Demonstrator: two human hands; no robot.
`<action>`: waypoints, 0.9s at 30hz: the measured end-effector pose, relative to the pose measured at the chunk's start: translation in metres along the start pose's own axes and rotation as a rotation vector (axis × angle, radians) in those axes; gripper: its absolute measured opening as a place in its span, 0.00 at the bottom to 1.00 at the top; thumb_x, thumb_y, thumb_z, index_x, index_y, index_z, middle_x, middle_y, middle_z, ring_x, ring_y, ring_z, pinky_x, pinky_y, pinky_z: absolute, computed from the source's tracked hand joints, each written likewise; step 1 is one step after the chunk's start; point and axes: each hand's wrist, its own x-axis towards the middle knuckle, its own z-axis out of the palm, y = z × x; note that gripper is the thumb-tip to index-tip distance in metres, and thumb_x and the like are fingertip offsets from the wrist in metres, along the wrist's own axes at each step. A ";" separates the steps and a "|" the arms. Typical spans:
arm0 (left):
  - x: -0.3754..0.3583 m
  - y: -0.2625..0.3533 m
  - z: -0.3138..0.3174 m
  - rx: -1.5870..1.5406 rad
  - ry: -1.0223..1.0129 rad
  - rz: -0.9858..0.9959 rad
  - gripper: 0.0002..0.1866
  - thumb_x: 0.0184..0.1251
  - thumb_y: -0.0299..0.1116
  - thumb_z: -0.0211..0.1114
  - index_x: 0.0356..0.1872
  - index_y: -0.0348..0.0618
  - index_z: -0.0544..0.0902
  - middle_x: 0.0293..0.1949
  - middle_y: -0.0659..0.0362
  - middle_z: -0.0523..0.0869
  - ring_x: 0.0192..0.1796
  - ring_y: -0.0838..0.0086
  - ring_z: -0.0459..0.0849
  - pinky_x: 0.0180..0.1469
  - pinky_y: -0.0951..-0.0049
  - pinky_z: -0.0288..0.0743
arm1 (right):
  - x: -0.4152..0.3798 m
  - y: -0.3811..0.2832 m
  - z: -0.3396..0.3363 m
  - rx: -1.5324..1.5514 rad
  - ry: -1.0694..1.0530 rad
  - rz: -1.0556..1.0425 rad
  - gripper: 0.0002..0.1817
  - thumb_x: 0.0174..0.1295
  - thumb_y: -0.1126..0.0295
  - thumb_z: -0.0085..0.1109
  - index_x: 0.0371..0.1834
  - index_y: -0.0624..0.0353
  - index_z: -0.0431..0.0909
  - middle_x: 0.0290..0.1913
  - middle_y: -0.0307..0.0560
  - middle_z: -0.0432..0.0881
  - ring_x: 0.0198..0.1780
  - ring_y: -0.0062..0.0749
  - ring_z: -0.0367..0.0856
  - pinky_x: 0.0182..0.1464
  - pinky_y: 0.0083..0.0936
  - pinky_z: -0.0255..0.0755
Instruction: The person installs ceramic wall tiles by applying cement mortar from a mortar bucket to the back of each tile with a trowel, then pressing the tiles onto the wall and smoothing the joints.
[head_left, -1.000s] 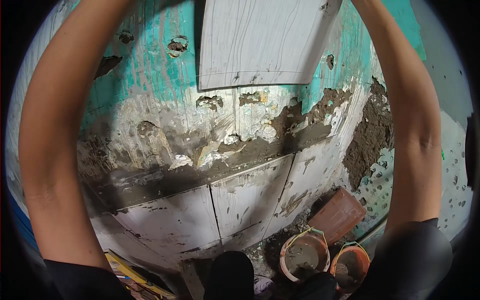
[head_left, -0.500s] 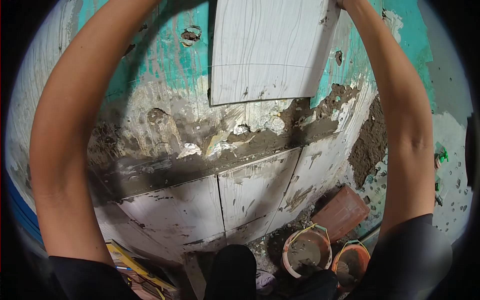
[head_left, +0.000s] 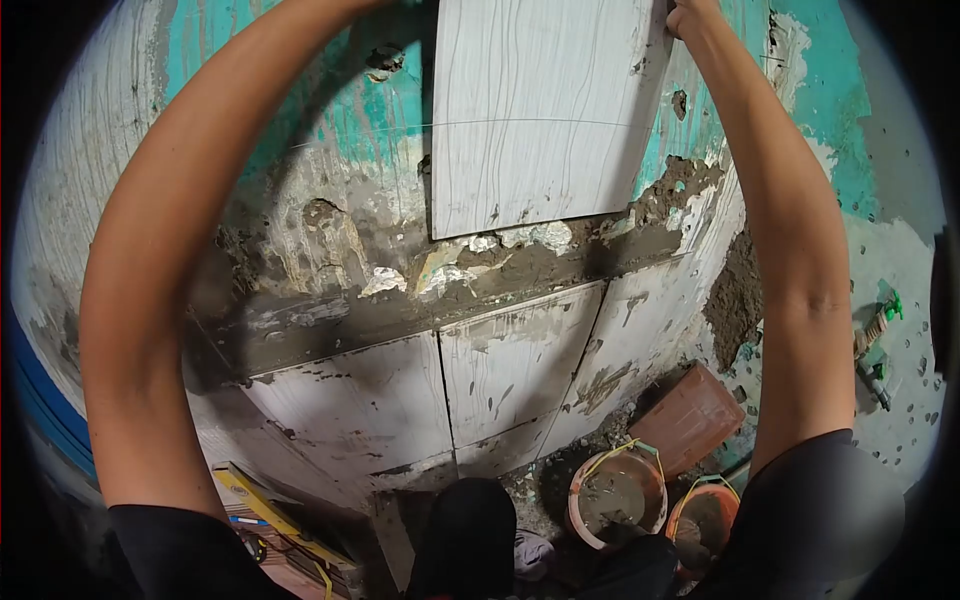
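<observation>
A large white wall tile (head_left: 545, 120) with wavy grey streaks is held up against the wall, its lower edge slightly slanted. My right hand (head_left: 689, 18) grips the tile's upper right edge, with the fingers partly cut off by the top of the view. My left forearm (head_left: 215, 190) reaches up toward the tile's upper left side, but the hand itself is beyond the top edge. A thin string (head_left: 380, 130) runs across the tile's face. Below lies a band of grey mortar (head_left: 350, 325) above a row of set tiles (head_left: 510, 365).
Two buckets, one with wet mortar (head_left: 610, 495) and a smaller orange one (head_left: 703, 520), stand on the floor at lower right beside a reddish-brown tub (head_left: 690, 420). A yellow spirit level (head_left: 265, 510) lies at lower left. A green-handled tap (head_left: 885, 320) sticks out at right.
The tile has come down a little and shifted slightly right at its lower left corner, so its bottom edge is nearer the mortar band. Both arms have moved with it.
</observation>
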 end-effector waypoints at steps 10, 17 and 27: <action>-0.030 0.006 -0.005 0.059 -0.041 0.036 0.52 0.41 0.64 0.71 0.55 0.24 0.67 0.65 0.31 0.54 0.68 0.39 0.53 0.66 0.43 0.52 | -0.010 0.022 -0.005 0.046 -0.027 -0.029 0.36 0.56 0.43 0.60 0.55 0.67 0.74 0.59 0.57 0.74 0.59 0.45 0.70 0.62 0.45 0.58; -0.048 0.013 -0.011 0.048 -0.135 0.005 0.52 0.42 0.63 0.72 0.58 0.27 0.66 0.65 0.31 0.52 0.68 0.39 0.51 0.66 0.43 0.52 | -0.028 0.039 -0.011 0.070 -0.091 -0.033 0.34 0.58 0.45 0.59 0.54 0.68 0.74 0.59 0.58 0.73 0.59 0.45 0.71 0.61 0.38 0.61; -0.067 0.010 -0.011 0.022 -0.145 0.036 0.51 0.43 0.62 0.72 0.60 0.30 0.65 0.65 0.33 0.51 0.68 0.40 0.52 0.65 0.41 0.53 | -0.033 0.048 -0.025 0.097 -0.206 -0.005 0.28 0.62 0.49 0.58 0.52 0.66 0.76 0.56 0.56 0.76 0.56 0.42 0.73 0.55 0.36 0.67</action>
